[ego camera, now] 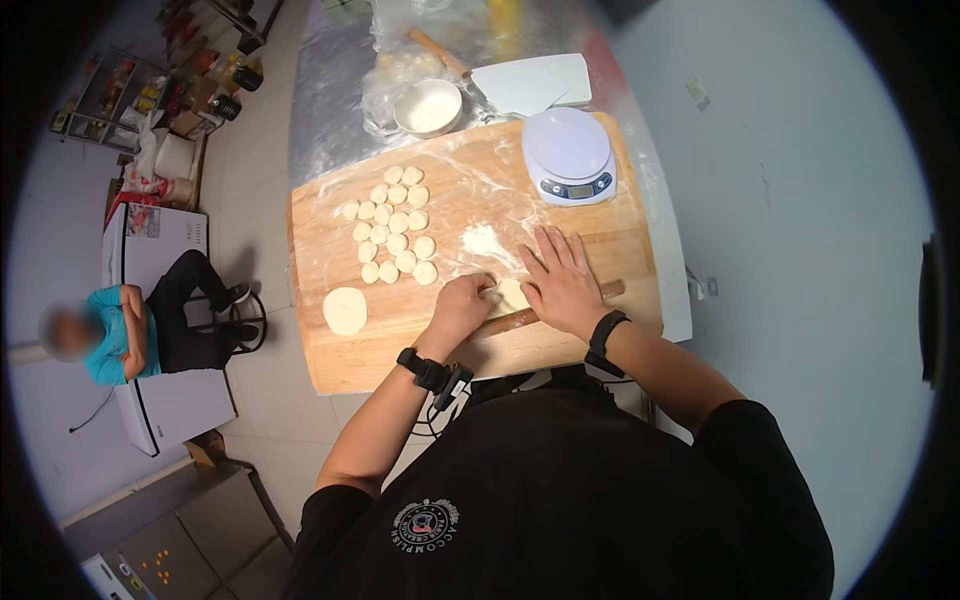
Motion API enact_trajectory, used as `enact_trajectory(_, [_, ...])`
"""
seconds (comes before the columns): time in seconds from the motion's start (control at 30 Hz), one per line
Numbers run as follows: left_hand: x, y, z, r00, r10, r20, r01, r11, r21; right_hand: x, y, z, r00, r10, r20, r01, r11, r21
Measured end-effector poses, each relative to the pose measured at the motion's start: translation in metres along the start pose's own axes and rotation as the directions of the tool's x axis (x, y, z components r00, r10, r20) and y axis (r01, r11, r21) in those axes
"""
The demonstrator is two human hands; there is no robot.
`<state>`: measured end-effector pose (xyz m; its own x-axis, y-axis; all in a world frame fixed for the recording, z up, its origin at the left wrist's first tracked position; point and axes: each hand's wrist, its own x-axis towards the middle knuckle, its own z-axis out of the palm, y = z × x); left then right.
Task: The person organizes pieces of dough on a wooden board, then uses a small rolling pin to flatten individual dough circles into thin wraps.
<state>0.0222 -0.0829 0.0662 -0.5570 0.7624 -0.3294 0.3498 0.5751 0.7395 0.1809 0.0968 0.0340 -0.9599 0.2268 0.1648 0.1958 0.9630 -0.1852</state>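
My left hand (463,303) pinches the left edge of a flattened dough round (511,298) on the wooden board (360,364). My right hand (561,281) lies spread, palm down, beside the dough's right edge and over a wooden rolling pin (517,321), whose tip shows past my palm. Whether the right fingers press on the dough is hard to tell. A rolled dough wrapper (345,311) lies flat at the board's left. Several small dough pieces (397,244) sit grouped behind it. Loose flour (484,241) is heaped beyond my hands.
A white kitchen scale (568,156) stands on the board's back right. Behind are a bowl of flour (428,107), a white cutting board (534,82), a second rolling pin (440,52) and plastic bags. A wall runs along the right; a person (124,330) sits far left.
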Motion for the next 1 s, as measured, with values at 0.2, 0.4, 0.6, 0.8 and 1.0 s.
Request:
enact_trajectory(0.2, [0.011,-0.016,0.013,0.996,-0.002,-0.089,0.0,1.0,-0.026,-0.059,-0.002,-0.018,0.985,-0.118,0.122,0.105,0.989,0.106])
enact_trajectory(0.4, [0.005,-0.068,0.012,0.972,0.082,-0.222,-0.16,0.918,-0.364,-0.067,0.029,-0.021,0.996,-0.063,0.067,0.061,0.998,0.028])
enact_trajectory(0.6, [-0.022,-0.074,-0.046,0.959,-0.089,-0.27,-0.098,0.787,-0.609,-0.058,0.033,-0.017,0.999,-0.03,0.034,0.029,0.999,0.033])
enact_trajectory(0.8, [-0.018,-0.142,-0.151,0.833,-0.133,-0.537,-0.105,0.915,-0.39,-0.063,0.033,-0.009,0.998,-0.063,-0.015,0.062,0.998,-0.02])
enact_trajectory(1.0, [-0.004,-0.164,-0.16,0.736,0.072,-0.673,-0.014,0.996,0.092,-0.062,0.031,0.0,0.997,-0.072,-0.016,0.072,0.997,-0.012])
